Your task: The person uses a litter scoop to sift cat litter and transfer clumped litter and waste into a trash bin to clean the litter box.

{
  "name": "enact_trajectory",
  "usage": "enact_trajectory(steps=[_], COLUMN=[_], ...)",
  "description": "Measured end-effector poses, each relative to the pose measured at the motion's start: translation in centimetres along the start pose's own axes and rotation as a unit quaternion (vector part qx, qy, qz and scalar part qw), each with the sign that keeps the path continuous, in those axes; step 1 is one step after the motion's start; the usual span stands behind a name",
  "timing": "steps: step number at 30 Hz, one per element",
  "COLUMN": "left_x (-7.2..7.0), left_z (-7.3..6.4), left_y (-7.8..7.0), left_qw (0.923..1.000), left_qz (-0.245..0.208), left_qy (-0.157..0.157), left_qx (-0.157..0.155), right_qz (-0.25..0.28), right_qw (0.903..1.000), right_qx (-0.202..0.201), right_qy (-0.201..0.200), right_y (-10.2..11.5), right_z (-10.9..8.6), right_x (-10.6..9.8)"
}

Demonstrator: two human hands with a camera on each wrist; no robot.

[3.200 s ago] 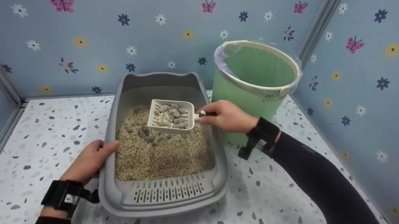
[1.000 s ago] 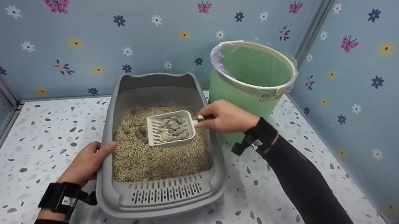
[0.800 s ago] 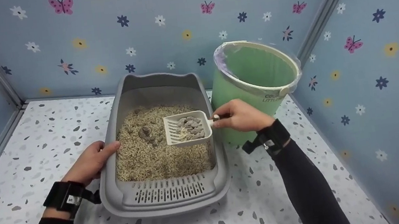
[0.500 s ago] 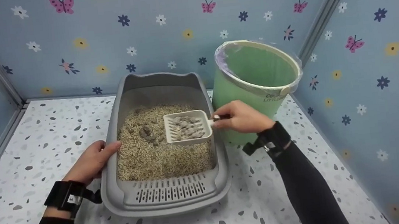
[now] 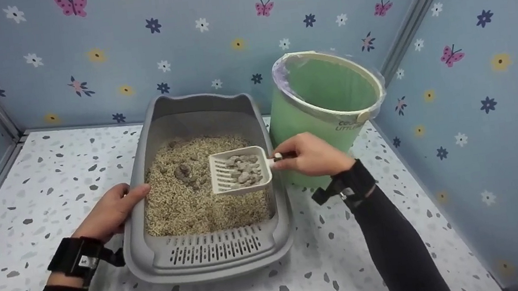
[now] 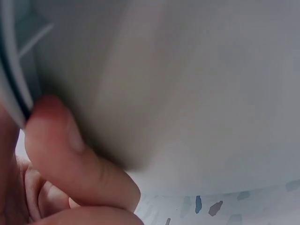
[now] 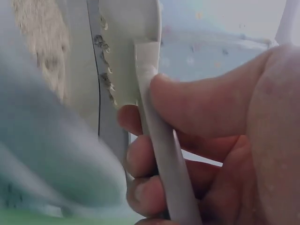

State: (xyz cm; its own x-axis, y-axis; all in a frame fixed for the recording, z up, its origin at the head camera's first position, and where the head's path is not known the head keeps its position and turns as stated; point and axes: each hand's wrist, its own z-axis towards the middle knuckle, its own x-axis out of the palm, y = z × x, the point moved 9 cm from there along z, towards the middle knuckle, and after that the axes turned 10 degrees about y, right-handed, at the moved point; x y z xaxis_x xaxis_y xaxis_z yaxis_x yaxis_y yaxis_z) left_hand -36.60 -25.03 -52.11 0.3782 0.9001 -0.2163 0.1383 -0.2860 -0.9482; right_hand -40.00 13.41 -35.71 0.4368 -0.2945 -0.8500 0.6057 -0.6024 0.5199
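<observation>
A grey litter box [image 5: 214, 267] holds tan pellet litter [image 5: 188, 212], with a dark clump [image 5: 183, 172] on its surface left of the scoop. My left hand [image 5: 109, 210] grips the box's left rim, thumb on top; the left wrist view shows curled fingers [image 6: 79, 164] under the rim. My right hand [image 5: 311, 155] holds a white slotted litter scoop [image 5: 216, 175] by its handle, level above the right part of the litter. Several grey clumps [image 5: 245, 171] lie in the scoop. In the right wrist view, thumb and fingers wrap the scoop handle [image 7: 164, 145].
Right behind the box stands a green bin [image 5: 305, 125] with a clear liner over its rim, close to the box's right side. Blue flowered walls [image 5: 204, 5] enclose the back and sides. The speckled floor [image 5: 340, 263] surrounds the box.
The scoop has shifted right and levelled out over the litter. Most loose pellets among its clumps are gone, and the slots show more plainly. My left hand has stayed on the rim.
</observation>
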Motion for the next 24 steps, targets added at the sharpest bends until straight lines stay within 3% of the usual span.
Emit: enact_trajectory(steps=[4,10,15,17,21,24], left_x=[-0.2,-0.2,-0.4,-0.2,0.2,0.1], left_z=[-0.2,-0.1,-0.2,-0.3,-0.1,-0.2], left_y=[0.2,0.2,-0.1,-0.1,-0.1,-0.1], left_qw=[1.0,1.0,0.9999,0.9998,0.9999,0.9999], left_qz=[-0.006,-0.009,-0.013,-0.014,-0.012,-0.009], left_qy=[-0.006,0.0,-0.01,-0.011,-0.006,-0.005], left_qx=[-0.002,-0.003,0.004,0.006,0.004,0.001], right_qz=[-0.006,-0.021,-0.005,0.004,0.026,0.059], right_qw=[0.9996,0.9996,0.9997,0.9997,0.9992,0.9982], right_qx=[-0.027,0.012,-0.022,-0.017,0.006,-0.008], right_qy=[0.011,-0.016,-0.008,-0.016,-0.029,-0.012], right_y=[1.5,-0.5,0.6,0.1,-1.7,-1.2], right_z=[1.6,0.1,1.6,1.8,0.1,-0.1], right_x=[0.8,-0.3,0.6,0.7,0.4,0.9])
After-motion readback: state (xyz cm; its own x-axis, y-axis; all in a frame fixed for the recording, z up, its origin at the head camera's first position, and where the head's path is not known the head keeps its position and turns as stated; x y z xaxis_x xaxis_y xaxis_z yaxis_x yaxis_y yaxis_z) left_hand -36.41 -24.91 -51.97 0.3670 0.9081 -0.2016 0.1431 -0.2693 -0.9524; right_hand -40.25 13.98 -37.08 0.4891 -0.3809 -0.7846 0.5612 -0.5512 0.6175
